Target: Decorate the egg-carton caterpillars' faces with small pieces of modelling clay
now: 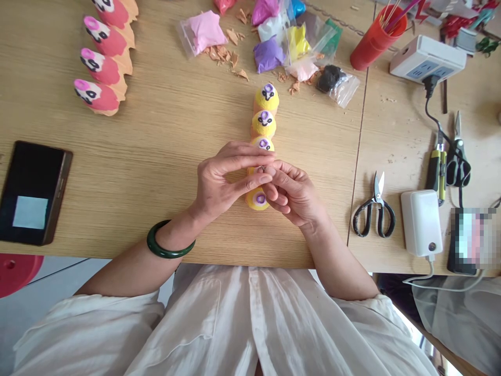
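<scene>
In the head view, looking down on a pale wood-grain desk (188, 120) from above its near edge. Holds the left hand (217, 180) and right hand (295, 190) together at the fingertips, over the near part of a straight row of yellow-painted, rounded cups (264, 124), seemingly moulded pulp, with white faces and purple rings. Shows the left fingers nearly straight, spread from the left thumb, with the right fingertips reaching in between; shows the right thumb and forefinger close together, with the other right fingers curled below. Cannot tell, at that overlap, of any small thing pinched there. Lying directly beneath the grip, not off to one side: the row, long axis running from near the desk's near edge toward its far side, across the line of the hands, about equally near to both. Hides part of the row behind the fingers, leaving the nearest cup in sight with a purple ring but no black eyes visible. Wears a dark green, glossy bangle (154, 240) on the left forearm. Beyond the row's far end, away from the near edge: a clear bag of purple, clay-like material (269, 54). Right of the desk's dark seam, toward the near edge: black-handled metal scissors (378, 198), spread a little.
</scene>
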Demonstrator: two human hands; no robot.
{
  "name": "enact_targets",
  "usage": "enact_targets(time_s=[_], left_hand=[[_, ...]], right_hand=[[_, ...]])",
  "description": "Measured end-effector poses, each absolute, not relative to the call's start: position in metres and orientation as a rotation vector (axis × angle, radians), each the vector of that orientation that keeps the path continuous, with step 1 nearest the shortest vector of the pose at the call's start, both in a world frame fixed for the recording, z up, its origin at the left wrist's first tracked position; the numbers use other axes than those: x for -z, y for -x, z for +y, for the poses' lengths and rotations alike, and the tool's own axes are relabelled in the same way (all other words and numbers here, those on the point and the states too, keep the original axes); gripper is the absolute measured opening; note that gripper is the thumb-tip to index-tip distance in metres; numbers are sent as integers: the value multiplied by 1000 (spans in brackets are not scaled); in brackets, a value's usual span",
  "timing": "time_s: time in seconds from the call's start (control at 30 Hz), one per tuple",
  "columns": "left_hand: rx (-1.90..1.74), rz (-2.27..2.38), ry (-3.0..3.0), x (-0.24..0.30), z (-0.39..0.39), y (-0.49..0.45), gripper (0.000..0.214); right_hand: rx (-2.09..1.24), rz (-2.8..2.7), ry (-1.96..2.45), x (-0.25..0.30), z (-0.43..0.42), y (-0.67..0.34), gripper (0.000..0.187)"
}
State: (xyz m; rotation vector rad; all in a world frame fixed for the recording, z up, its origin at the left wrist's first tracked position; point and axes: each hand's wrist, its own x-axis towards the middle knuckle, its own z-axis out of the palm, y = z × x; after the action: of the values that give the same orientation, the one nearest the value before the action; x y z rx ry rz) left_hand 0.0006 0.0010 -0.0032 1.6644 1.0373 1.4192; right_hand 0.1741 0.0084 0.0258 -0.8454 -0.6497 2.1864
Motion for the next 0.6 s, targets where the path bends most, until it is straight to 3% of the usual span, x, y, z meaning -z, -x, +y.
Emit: enact_targets(time_s=[0.33,0.6], left_hand=[[-1597,1065,-1723,7,2,0,19],[-1517,1083,-1654,3,-1,-2,8]], right_hand=[[-2159,-641,926,-26,7,-173,38],[-2209,-657,919,-26,6,-172,35]])
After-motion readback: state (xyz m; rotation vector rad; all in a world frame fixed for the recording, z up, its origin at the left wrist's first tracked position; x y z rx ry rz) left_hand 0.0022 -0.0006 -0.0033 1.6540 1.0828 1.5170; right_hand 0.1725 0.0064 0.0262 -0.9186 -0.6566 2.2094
